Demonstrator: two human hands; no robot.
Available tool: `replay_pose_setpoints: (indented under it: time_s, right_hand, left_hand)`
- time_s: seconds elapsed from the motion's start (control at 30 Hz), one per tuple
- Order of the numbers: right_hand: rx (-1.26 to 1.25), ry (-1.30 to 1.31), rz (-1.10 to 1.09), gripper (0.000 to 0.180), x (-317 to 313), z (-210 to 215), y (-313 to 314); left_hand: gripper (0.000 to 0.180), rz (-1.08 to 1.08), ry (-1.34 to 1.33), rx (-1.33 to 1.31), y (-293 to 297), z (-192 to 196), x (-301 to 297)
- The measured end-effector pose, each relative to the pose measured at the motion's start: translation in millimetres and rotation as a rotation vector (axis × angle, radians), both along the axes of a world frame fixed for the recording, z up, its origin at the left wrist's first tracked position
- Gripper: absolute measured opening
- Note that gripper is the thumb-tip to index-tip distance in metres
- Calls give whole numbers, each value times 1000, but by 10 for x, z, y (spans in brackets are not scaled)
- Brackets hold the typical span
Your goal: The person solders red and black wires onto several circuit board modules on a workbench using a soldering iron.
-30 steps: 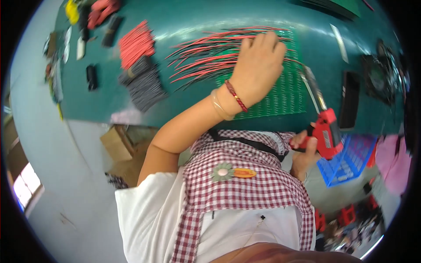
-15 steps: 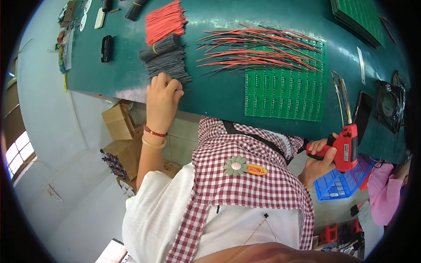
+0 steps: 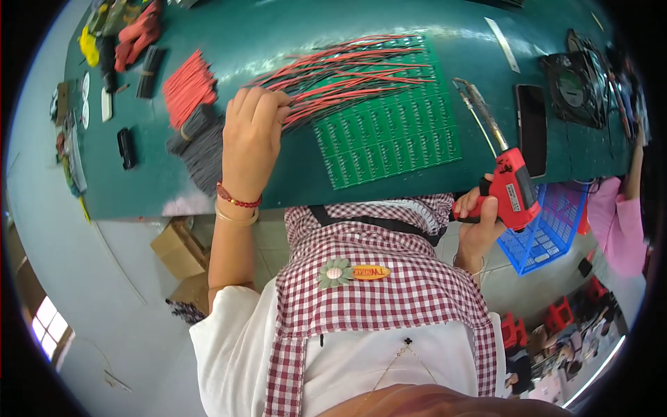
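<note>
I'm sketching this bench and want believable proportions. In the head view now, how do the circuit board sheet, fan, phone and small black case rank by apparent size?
Largest to smallest:
1. Circuit board sheet
2. Fan and phone, unranked: phone longer, fan broader
3. Small black case

The green worktable [image 3: 132, 187] carried many things; near its middle lay a green circuit board panel [image 3: 389, 135], and across its upper part loose red and black wires [image 3: 347, 73] were spread, their left ends reaching beyond its edge; to the left there lay a red wire bundle [image 3: 189, 87] and, just beside it, a dark grey wire bundle [image 3: 200, 161]; to the right there were a black smartphone [image 3: 531, 128], a black fan [image 3: 573, 87] and a white strip [image 3: 503, 45].
</note>
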State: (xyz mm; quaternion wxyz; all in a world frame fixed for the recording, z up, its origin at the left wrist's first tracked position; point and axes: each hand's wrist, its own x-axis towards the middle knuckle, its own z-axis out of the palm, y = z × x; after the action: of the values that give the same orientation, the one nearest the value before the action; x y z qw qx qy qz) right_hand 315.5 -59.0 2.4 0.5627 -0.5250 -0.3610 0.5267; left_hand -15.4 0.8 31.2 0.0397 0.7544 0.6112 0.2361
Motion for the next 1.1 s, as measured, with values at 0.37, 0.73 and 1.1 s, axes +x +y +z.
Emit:
replay_pose_setpoints:
  time_s: [0.37, 0.73, 1.1]
  right_hand:
    - [-93, 17, 21, 40, -5, 58, 86]
    - [-127, -16, 80, 41, 99, 11, -6]
    - [-154, -96, 103, 37, 96, 29, -11]
  left_hand:
    - [10, -208, -181, -52, 708, -240, 1165]
    - [8, -126, -98, -101, 749, -284, 1298]
    - [8, -130, -118, -116, 767, -288, 1320]
